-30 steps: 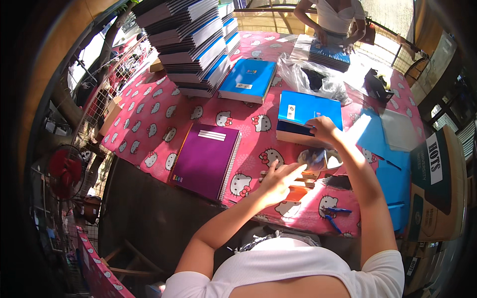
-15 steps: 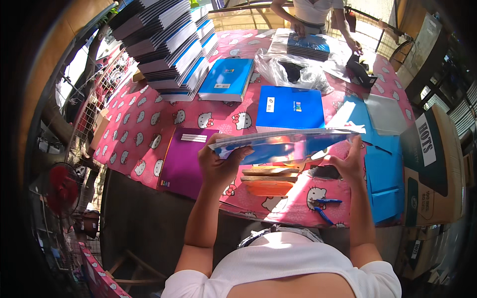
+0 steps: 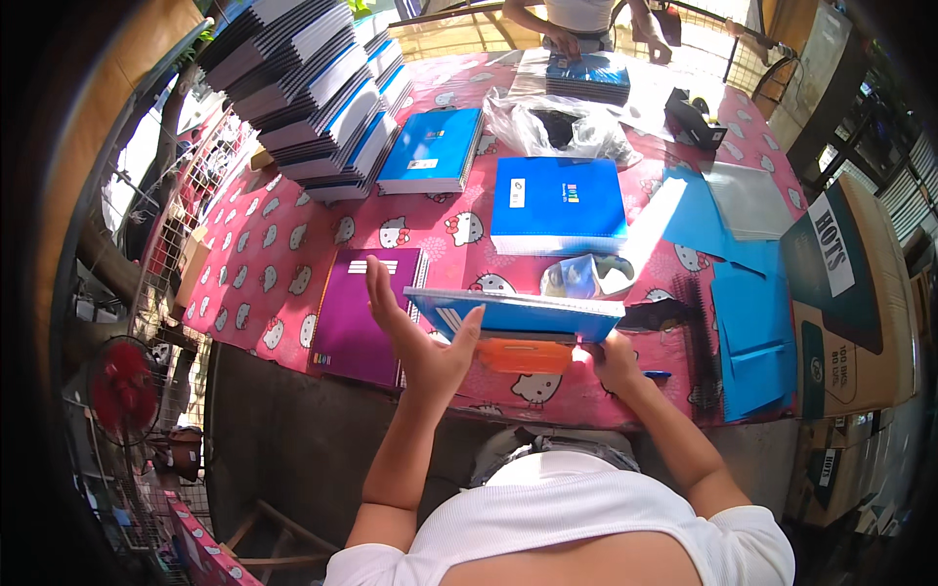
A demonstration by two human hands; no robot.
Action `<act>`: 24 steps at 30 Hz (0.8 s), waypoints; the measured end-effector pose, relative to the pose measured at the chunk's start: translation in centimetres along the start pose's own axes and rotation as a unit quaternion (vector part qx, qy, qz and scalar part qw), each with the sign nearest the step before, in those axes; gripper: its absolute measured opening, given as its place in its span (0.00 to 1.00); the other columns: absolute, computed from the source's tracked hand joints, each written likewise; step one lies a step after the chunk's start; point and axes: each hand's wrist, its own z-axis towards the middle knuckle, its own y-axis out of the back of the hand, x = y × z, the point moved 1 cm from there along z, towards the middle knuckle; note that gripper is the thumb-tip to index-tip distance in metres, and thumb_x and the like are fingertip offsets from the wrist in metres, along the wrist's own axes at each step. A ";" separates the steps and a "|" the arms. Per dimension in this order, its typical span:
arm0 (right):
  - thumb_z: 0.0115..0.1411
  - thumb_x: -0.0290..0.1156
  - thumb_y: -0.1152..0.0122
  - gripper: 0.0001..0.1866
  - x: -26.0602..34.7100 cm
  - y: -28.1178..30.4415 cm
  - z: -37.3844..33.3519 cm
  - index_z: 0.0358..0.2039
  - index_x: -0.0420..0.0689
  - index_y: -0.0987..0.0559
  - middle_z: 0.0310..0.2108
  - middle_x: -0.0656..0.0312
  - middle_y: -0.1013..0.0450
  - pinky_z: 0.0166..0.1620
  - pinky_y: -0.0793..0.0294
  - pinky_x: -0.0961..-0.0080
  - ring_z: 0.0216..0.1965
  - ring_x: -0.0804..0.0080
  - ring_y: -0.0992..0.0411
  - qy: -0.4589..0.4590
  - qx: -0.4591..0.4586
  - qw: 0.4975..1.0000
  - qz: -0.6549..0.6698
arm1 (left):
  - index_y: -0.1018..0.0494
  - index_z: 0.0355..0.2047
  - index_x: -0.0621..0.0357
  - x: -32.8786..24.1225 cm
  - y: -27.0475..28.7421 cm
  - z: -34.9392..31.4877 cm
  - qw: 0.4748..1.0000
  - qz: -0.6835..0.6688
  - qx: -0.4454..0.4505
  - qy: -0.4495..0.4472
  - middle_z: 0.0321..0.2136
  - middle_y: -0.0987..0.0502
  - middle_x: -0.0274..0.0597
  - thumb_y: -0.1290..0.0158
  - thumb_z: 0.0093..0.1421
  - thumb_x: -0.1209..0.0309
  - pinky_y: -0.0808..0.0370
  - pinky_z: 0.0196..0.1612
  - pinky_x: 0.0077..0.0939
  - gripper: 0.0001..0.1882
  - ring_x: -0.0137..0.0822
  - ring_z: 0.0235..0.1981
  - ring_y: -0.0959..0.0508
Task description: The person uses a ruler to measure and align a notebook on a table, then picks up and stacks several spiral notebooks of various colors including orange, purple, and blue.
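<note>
A blue notebook [image 3: 523,317] stands tilted on its long edge above the table, its white page edges turned up. My right hand [image 3: 616,363] grips its lower right end, the fingers partly hidden behind it. My left hand [image 3: 425,356] is open at the left end, fingers spread upward and the thumb beside the cover. Below the notebook lies an orange block-like thing [image 3: 526,356], partly covered. A purple notebook [image 3: 357,308] lies left of my left hand. Blue-handled pliers [image 3: 658,374] show only in part beside my right wrist.
Tall notebook stacks [image 3: 322,107] stand at the far left, beside blue notebooks [image 3: 430,151]. Beyond my hands lie another blue notebook pile [image 3: 557,200] and a clear plastic bag [image 3: 611,142]. Black coils [image 3: 699,342], blue sheets [image 3: 752,332] and a carton [image 3: 845,303] are right. A person's hand [image 3: 564,44] touches far notebooks.
The blue notebook has come lower and turned up on edge. My left hand has let go and spread its fingers. My right hand has moved down and left, gripping the notebook's lower right end.
</note>
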 end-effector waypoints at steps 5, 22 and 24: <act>0.50 0.27 0.36 0.12 0.0 0.6 -1.1 0.35 0.41 0.23 0.36 0.49 0.27 0.42 0.29 0.61 0.42 0.51 0.28 0.071 0.074 0.986 -0.134 | 0.38 0.60 0.49 -3.1 -4.3 -3.3 0.883 0.249 0.347 -0.196 0.62 0.42 0.50 0.41 0.53 0.60 0.64 0.62 0.65 0.35 0.47 0.62 0.43; 0.47 0.18 0.34 0.17 8.9 9.3 -0.3 0.40 0.42 0.19 0.31 0.59 0.27 0.30 0.30 0.79 0.28 0.74 0.28 0.097 -0.105 0.990 -0.017 | 0.20 0.30 0.49 -2.5 -6.4 -1.5 0.970 -0.006 0.210 -0.122 0.29 0.20 0.32 0.37 0.49 0.69 0.49 0.58 0.42 0.07 0.33 0.35 0.24; 0.47 0.19 0.33 0.15 11.0 9.0 0.0 0.38 0.42 0.18 0.29 0.61 0.27 0.29 0.31 0.80 0.28 0.75 0.28 0.067 -0.116 0.991 -0.007 | 0.20 0.30 0.48 -2.7 -6.5 -1.5 0.971 -0.015 0.209 -0.114 0.28 0.20 0.31 0.37 0.49 0.68 0.49 0.59 0.40 0.07 0.32 0.33 0.24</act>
